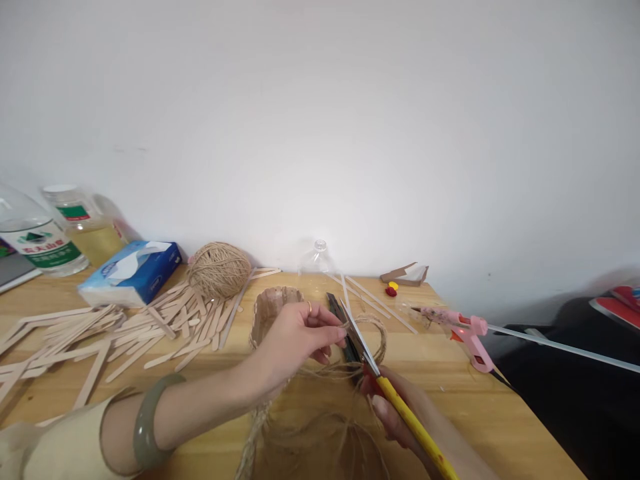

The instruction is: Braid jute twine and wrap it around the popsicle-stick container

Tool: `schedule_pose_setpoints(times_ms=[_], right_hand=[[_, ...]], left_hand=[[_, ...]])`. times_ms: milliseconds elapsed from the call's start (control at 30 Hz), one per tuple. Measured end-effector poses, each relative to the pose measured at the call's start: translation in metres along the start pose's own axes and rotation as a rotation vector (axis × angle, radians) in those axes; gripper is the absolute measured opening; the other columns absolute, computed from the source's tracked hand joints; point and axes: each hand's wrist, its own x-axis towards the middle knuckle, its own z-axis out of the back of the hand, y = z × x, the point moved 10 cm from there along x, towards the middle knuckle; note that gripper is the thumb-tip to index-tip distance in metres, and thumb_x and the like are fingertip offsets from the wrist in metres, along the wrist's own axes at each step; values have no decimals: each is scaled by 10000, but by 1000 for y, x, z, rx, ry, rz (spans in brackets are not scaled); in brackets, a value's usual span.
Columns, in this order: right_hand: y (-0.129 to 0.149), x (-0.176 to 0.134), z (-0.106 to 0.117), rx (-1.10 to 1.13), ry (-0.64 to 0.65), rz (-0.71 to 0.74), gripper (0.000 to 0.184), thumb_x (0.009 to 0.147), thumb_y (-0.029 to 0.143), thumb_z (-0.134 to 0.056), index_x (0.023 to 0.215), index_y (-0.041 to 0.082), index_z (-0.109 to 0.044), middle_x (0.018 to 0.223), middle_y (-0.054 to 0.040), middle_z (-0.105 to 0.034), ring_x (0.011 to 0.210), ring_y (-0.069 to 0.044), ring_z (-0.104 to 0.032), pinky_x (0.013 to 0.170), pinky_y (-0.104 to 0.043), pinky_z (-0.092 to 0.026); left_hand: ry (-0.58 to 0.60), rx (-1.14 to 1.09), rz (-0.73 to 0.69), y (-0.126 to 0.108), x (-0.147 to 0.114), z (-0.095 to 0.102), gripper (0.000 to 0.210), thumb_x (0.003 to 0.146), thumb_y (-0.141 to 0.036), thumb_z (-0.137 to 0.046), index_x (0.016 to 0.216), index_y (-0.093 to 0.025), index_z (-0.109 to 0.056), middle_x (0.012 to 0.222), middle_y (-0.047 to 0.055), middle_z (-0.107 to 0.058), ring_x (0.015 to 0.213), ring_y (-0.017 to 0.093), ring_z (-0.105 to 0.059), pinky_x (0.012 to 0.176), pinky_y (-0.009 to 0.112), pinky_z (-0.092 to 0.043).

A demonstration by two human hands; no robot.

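My left hand (305,332), fingers pinched together, holds a thin end of jute twine (345,326) beside the scissor blades. In my right hand (395,417) are scissors with a long yellow handle (413,423) and silver blades (361,339) that point up and away from me. A loop of twine (383,333) curves just behind the blades. Under them lies a dark, narrow tool (334,305), partly covered. A small tan container (261,319) stands behind my left hand, which hides part of it. Braided twine (247,453) runs along the near edge of a brownish see-through piece.
Many wooden craft sticks (135,340) spread over the left side, with a twine ball (220,270), tissue pack (133,270) and bottles (43,240) behind. A clear bottle top (319,260) stands near the wall. A pink glue gun (467,330) lies at the right table edge.
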Motion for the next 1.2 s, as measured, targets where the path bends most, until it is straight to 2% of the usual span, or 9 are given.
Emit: schedule_pose_setpoints(times_ms=[200,500,700,800,867,967,1067,1133,1200], right_hand=[[22,-6,9,-109,-46,-3,387,728,557,-473,692,173,-444,609,28,-397,564,-108,-376,524,-221,-342],[32,-8,5,-132,-71,39,353,779,502,-436,728,164,-523,673,-16,-537,654,-158,-475,594,-246,-392],[23,-7,6,-131,-113,-26,441,728,583,-472,561,179,-409,530,28,-405,519,-99,-380,463,-198,-314],[12,-5,7,-55,-83,-72,448,698,600,-502,570,189,-380,488,52,-340,432,-67,-307,384,-184,-249],[1,-5,19,0,-100,-103,442,698,617,-480,599,198,-383,469,65,-316,385,-59,-278,346,-181,-226],[-14,-9,56,-70,-223,-160,413,680,590,-513,588,205,-392,453,68,-320,368,-66,-290,330,-184,-250],[-17,-22,95,-289,-379,-147,349,615,520,-615,566,204,-476,515,20,-474,475,-121,-444,427,-216,-387],[-22,-32,106,-251,-399,-150,333,588,531,-631,666,213,-572,657,-36,-605,618,-193,-563,552,-271,-478],[-27,-41,110,-134,-406,-133,401,573,560,-628,782,218,-626,783,-81,-658,723,-240,-611,641,-312,-507]], left_hand=[[-12,30,-11,-2,1,2,118,634,-194,-647,677,-115,-571,600,6,-610,462,54,-475,464,186,-401],[-21,24,-8,-2,0,5,88,639,-172,-632,663,-111,-572,598,7,-608,462,51,-475,462,181,-397],[-31,9,-4,-2,1,8,116,639,-194,-648,672,-111,-573,598,4,-602,459,49,-462,471,186,-395],[-15,-14,-9,-3,1,11,139,650,-219,-653,716,-119,-581,645,7,-607,519,62,-496,497,187,-404],[0,-36,-5,-4,0,15,172,662,-230,-649,786,-124,-596,714,23,-623,587,77,-529,538,194,-417],[28,-50,13,-4,-1,22,298,665,-234,-653,933,-124,-585,755,40,-635,617,89,-542,572,211,-422],[58,-26,-13,-8,-3,29,357,690,-262,-631,1008,-121,-552,741,35,-631,533,75,-506,525,215,-404],[56,10,-30,-10,-4,32,352,711,-279,-606,1019,-123,-542,742,32,-629,480,62,-469,476,204,-371],[48,49,-20,-10,-4,34,351,719,-283,-591,1027,-122,-542,717,26,-624,446,50,-421,437,187,-322]])
